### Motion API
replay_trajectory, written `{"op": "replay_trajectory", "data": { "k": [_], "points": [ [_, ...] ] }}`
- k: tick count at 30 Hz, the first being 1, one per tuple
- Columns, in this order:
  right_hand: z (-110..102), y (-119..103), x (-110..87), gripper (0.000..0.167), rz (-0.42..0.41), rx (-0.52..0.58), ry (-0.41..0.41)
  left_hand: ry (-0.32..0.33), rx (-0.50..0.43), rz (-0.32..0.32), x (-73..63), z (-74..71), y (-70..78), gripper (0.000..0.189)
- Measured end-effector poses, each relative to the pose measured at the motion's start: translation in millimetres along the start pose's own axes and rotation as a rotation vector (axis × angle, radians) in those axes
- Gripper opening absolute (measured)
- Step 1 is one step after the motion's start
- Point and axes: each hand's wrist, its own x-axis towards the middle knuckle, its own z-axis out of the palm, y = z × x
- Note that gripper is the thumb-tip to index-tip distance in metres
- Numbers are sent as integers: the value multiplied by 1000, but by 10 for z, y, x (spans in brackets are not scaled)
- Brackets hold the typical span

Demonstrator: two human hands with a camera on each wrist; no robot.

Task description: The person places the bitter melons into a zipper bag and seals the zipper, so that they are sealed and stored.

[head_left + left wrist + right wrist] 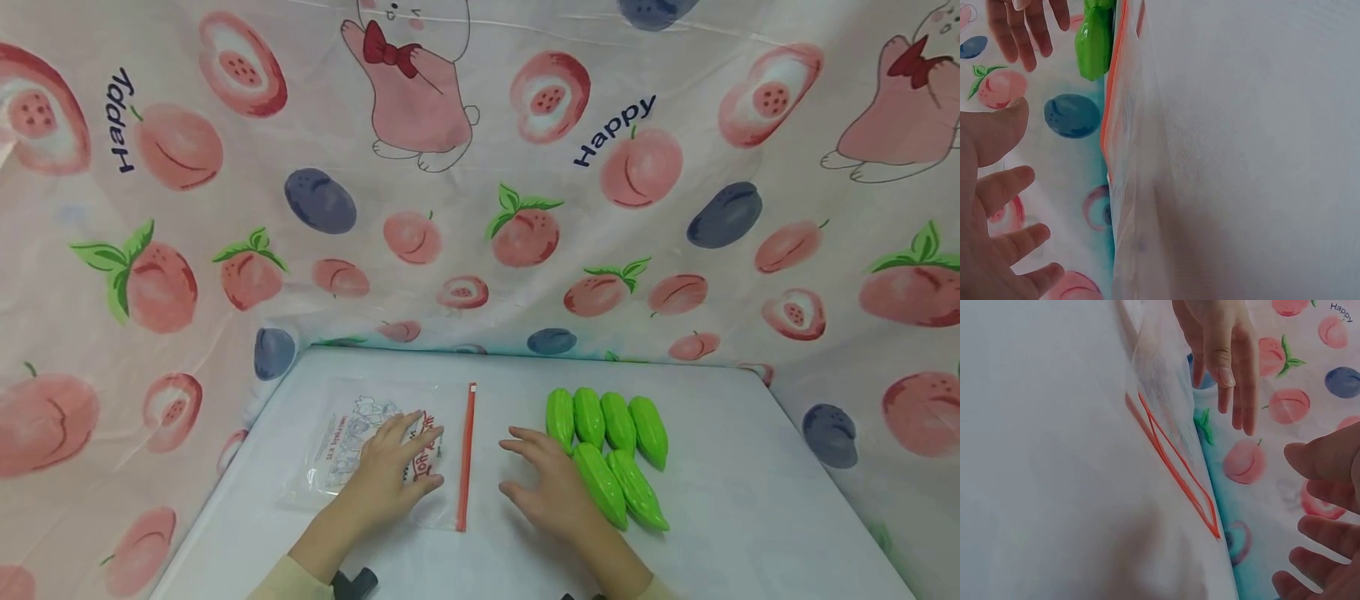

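A clear plastic zip bag with a red-orange zip strip and printed lettering lies flat on the white table. My left hand hovers over it, fingers spread and holding nothing; in the left wrist view the left hand is clear of the bag. To the right of the strip is my right hand, fingers apart and loosely bent, with nothing in its grasp. Several glossy bright green, long ridged vegetable-like pieces lie in two rows beside it. The right hand partly covers the nearest ones.
The white table carries the bag on the left and the green pieces on the right. A peach-and-rabbit printed cloth rises behind and along both sides. A small black object shows by the left wrist.
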Motion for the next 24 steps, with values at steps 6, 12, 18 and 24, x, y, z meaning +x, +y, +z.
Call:
{"op": "replay_trajectory", "data": {
  "k": [6,12,18,24],
  "points": [
    [82,29,35,52,36,31,-26,-33,-70,-22,30,24,-8,65],
    [179,87,81,50,59,24,-57,-62,-128,-42,66,53,-17,62],
    [273,123,122,49,92,36,-87,-58,-158,-28,105,87,-14,62],
    [339,153,145,47,95,28,-101,-66,-148,-43,108,137,-41,62]
  ]
}}
